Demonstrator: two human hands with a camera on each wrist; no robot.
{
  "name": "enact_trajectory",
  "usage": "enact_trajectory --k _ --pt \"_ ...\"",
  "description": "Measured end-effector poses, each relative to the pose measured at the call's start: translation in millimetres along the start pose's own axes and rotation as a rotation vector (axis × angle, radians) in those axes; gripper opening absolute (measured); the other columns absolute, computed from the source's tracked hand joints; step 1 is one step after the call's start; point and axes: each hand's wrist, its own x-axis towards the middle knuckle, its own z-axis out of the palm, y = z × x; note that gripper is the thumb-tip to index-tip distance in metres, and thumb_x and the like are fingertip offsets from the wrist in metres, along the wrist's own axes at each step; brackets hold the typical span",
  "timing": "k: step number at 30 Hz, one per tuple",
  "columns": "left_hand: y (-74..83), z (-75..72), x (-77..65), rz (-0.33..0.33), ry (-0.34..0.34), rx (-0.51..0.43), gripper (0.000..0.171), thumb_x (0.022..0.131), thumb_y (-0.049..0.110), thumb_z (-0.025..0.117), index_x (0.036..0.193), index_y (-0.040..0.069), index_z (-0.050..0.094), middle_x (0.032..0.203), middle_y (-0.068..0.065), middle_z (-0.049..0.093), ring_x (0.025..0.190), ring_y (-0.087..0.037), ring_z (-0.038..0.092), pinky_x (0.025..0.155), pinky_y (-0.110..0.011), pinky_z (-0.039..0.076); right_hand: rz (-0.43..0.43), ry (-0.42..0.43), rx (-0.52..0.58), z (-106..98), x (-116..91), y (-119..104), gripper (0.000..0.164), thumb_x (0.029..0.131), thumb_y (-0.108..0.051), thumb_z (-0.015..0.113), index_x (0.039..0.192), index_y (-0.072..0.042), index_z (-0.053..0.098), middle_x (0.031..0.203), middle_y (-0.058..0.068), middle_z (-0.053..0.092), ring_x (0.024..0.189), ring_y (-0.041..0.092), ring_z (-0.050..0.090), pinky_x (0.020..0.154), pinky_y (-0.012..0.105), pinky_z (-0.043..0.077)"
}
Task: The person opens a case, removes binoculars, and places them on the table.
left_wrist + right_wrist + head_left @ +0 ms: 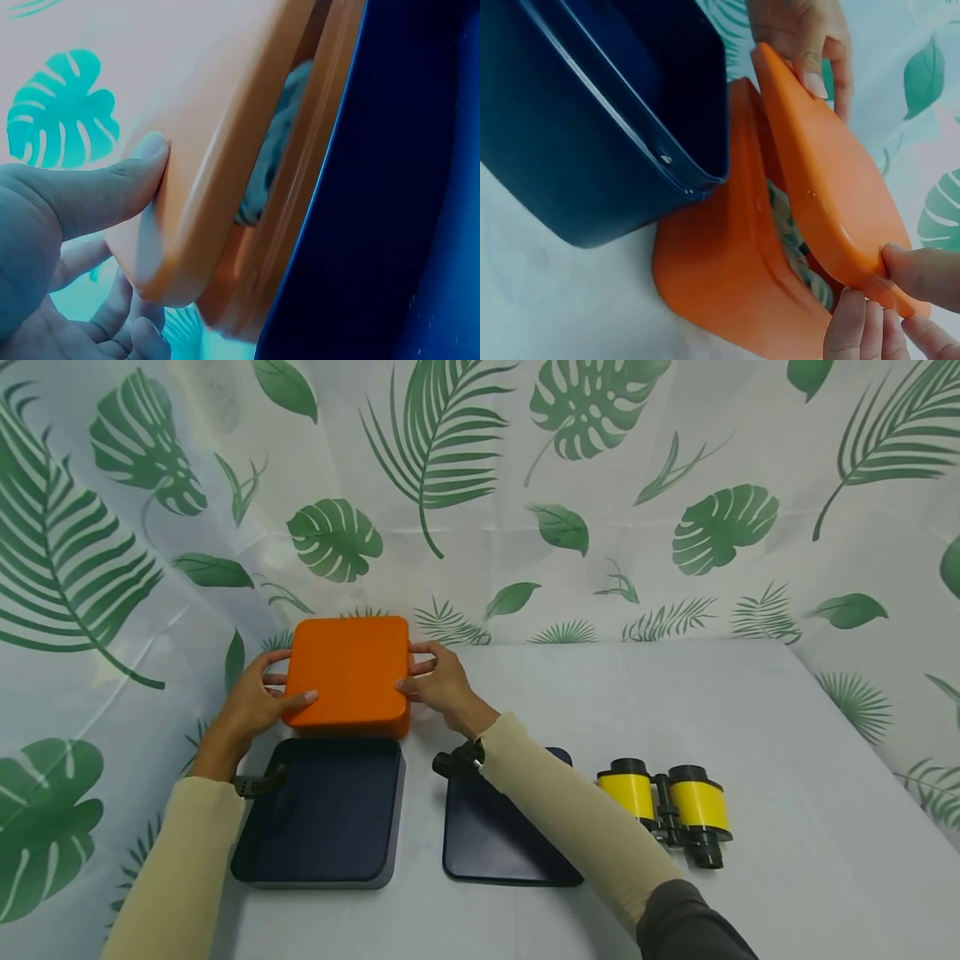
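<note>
Both hands hold an orange lid [348,668] over an orange box [705,262] at the back left of the table. My left hand [255,697] grips the lid's left edge, thumb on top. On the opposite edge, my right hand [444,687] pinches the lid between thumb and fingers. The wrist views show a gap between lid and box. Through it a pale, dark-patterned thing [791,240] shows inside; its kind is not clear.
An open dark blue box [322,810] stands just in front of the orange one. To its right lies a dark blue lid [495,835], partly under my right forearm. Yellow and black binoculars [701,806] rest farther right. Leaf-printed cloth [465,560] hangs behind.
</note>
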Motion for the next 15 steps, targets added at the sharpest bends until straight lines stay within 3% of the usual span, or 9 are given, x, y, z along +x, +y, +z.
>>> enact_trajectory --k 7,11,15 --pt "16.8 11.6 -7.7 0.015 0.049 0.032 0.105 0.093 0.045 0.083 0.171 0.020 0.018 0.156 -0.032 0.042 0.125 -0.044 0.051 0.099 -0.053 0.052 -0.012 0.006 -0.021 -15.0 -8.8 -0.7 0.064 0.089 0.003 0.082 0.145 -0.019 0.058 0.120 0.014 0.062 0.095 0.025 0.073 0.090 0.041 0.065" --pt "26.0 21.1 -11.0 0.042 0.062 0.034 0.103 0.093 0.044 0.083 0.171 0.022 0.020 0.153 -0.031 0.043 0.118 -0.041 0.052 0.098 -0.052 0.053 -0.036 0.000 -0.007 -26.6 -14.6 0.2 0.064 0.090 0.004 0.081 0.146 -0.017 0.058 0.122 0.016 0.061 0.094 0.026 0.074 0.095 0.048 0.062" --pt "35.2 30.5 -12.1 0.101 0.100 0.061 0.099 0.093 0.039 0.084 0.169 0.016 0.024 0.147 -0.030 0.045 0.114 -0.040 0.052 0.100 -0.052 0.052 -0.047 0.012 -0.014 -36.9 -19.4 -0.1 0.064 0.090 0.004 0.080 0.147 -0.016 0.058 0.124 0.017 0.062 0.093 0.026 0.074 0.098 0.053 0.060"
